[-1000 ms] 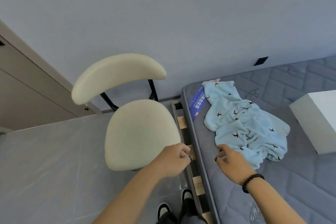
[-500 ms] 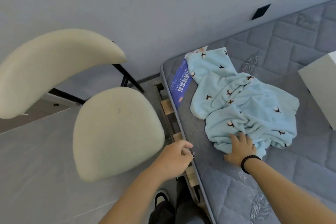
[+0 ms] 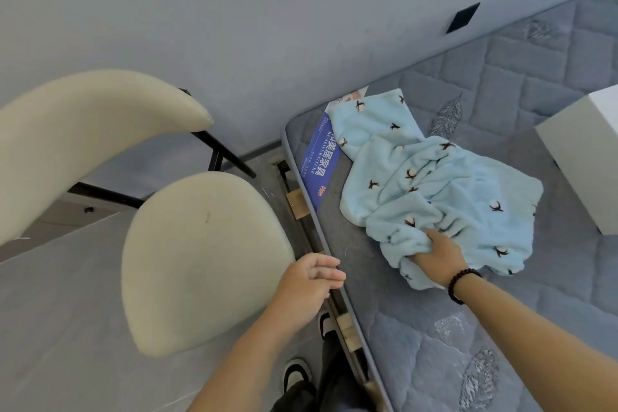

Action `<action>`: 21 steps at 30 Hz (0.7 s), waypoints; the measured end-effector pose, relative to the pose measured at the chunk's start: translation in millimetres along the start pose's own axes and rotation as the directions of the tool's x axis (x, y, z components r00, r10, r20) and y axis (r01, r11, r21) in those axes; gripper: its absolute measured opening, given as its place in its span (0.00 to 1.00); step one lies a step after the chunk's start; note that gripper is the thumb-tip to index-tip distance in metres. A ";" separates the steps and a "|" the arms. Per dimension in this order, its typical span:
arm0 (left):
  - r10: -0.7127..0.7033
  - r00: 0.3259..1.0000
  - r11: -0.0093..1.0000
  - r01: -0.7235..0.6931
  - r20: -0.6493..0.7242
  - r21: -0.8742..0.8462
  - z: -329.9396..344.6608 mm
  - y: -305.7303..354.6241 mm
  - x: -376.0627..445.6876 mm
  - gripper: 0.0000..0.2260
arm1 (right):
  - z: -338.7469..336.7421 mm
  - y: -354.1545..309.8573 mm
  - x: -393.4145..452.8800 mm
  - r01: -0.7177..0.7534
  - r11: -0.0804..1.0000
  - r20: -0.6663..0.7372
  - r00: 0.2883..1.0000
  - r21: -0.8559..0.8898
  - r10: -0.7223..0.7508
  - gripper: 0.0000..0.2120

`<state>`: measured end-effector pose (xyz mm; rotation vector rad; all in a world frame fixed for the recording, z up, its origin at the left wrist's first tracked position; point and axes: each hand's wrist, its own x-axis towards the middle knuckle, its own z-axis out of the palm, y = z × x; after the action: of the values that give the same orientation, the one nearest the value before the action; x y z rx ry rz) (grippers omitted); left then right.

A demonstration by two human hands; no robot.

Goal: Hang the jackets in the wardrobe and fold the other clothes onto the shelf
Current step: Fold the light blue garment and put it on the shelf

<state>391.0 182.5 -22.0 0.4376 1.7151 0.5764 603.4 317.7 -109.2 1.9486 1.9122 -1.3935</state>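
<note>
A crumpled light-blue fleece garment [image 3: 448, 184] with small dark and white cotton-flower prints lies on the grey quilted mattress [image 3: 501, 328]. My right hand [image 3: 438, 256], with a dark bead bracelet at the wrist, grips a bunch of the fabric at the garment's near edge. My left hand [image 3: 309, 281] hovers by the mattress's left edge, fingers relaxed and holding nothing.
A cream chair [image 3: 200, 261] with black legs stands just left of the bed. A white box [image 3: 588, 157] sits on the mattress at the right. A blue label [image 3: 319, 160] lies at the mattress corner. The grey wall [image 3: 267, 27] carries a black socket [image 3: 463, 17].
My right hand went from lying flat on the garment's edge to bunching the fabric in its grip. My left hand uncurled its fingers. The view moved closer to the bed.
</note>
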 end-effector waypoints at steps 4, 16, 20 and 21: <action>-0.001 0.994 0.983 -0.020 -0.112 -0.183 -10.5 17.9 -28.4 0.13 | -41.9 -83.3 -6.9 0.161 0.985 0.091 0.982 0.068 -0.166 0.07; 0.317 0.884 0.911 -0.385 -0.342 -0.149 -44.9 27.9 -118.7 0.23 | -67.7 -322.0 -144.3 0.447 0.844 0.560 0.635 0.295 -0.532 0.05; 0.310 0.749 0.867 -0.475 -0.585 -0.148 -74.8 31.1 -166.6 0.07 | -49.6 -374.8 -199.1 0.513 0.776 0.561 0.543 0.368 -0.625 0.07; 0.290 0.721 0.847 -0.499 -0.630 -0.181 -84.6 27.7 -179.5 0.06 | -46.4 -384.7 -211.7 0.508 0.758 0.551 0.525 0.408 -0.648 0.08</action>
<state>346.6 89.6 149.8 0.4083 2.0517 1.4344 350.1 270.5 249.4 0.5694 2.1267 -2.1256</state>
